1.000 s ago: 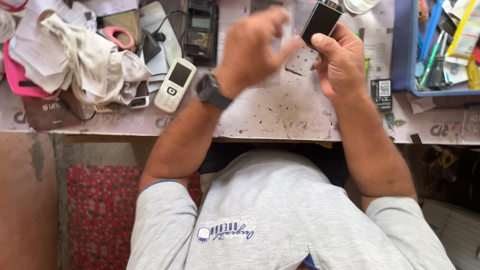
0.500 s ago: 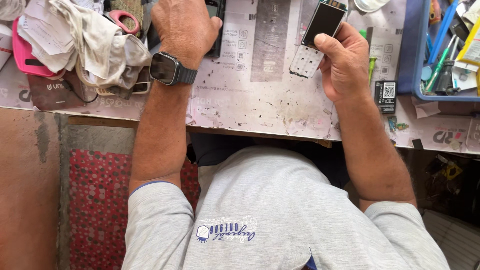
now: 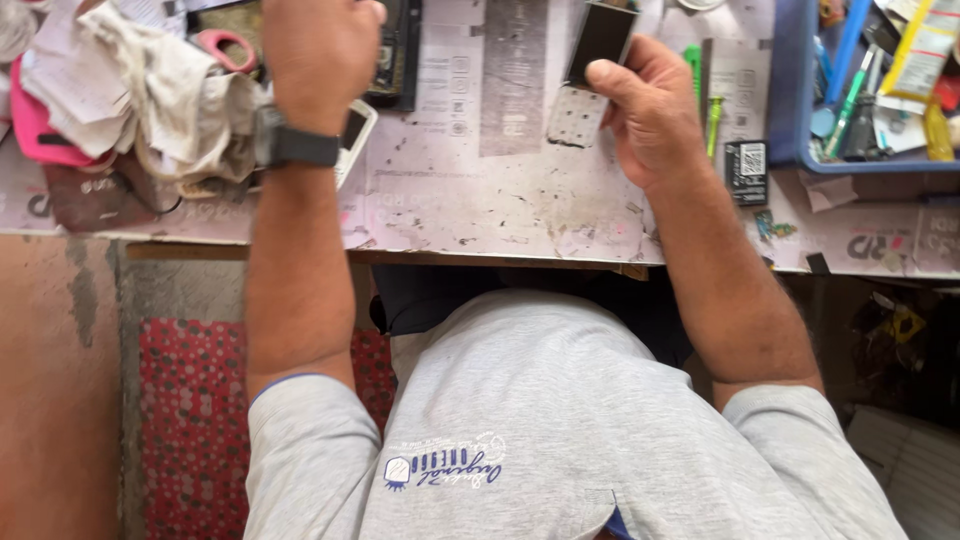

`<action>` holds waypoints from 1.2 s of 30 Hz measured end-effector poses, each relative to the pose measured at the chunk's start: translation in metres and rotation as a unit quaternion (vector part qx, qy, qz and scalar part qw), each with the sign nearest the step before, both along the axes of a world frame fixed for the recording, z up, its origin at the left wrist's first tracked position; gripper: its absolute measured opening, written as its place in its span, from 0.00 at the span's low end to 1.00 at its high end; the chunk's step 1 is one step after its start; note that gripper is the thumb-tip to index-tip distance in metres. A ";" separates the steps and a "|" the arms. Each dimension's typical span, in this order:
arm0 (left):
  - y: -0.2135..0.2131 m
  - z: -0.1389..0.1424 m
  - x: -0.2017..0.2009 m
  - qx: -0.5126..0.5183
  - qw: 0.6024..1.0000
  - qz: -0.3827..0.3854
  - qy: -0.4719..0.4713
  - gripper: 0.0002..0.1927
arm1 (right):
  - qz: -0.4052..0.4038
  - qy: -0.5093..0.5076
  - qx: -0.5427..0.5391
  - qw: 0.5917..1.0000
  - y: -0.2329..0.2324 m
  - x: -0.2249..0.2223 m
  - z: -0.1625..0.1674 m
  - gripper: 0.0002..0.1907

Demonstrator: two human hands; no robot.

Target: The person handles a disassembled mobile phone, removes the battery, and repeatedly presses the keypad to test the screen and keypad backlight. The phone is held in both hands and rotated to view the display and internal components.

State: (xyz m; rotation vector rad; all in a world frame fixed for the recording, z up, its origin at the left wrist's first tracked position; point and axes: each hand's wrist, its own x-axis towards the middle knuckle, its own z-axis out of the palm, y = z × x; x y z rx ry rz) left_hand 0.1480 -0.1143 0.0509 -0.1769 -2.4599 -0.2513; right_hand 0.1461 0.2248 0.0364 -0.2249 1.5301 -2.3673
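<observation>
Gripping a dark phone [image 3: 600, 40], right hand [image 3: 650, 110]; left hand [image 3: 320, 50] clenched; black-labelled battery [image 3: 746, 172] nearby.

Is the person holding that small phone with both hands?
No: only the right hand grips the small phone, while the left hand reaches off toward the cluttered far side of the table.

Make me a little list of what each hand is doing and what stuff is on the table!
right hand: holds a small phone by its lower end, over the table
left hand: reaches to the far side of the table, near a black gadget; what it grips is hidden
wrist: black watch
under left arm: white phone
left side: heap of rags
right side: blue tray with tools
near tray: black battery
table: covered with stained paper
</observation>
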 end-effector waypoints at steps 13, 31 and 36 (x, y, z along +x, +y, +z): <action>0.095 0.007 0.010 0.803 0.470 -0.197 -0.310 0.06 | 0.075 -0.079 -0.129 0.986 0.005 0.001 0.003 0.13; 0.110 -0.024 0.014 0.775 0.465 -0.283 -0.320 0.13 | -0.004 0.169 0.162 0.972 -0.024 0.002 0.006 0.21; 0.107 -0.033 0.009 0.776 0.503 -0.263 -0.274 0.14 | -0.022 0.336 0.259 0.905 -0.033 0.008 0.012 0.24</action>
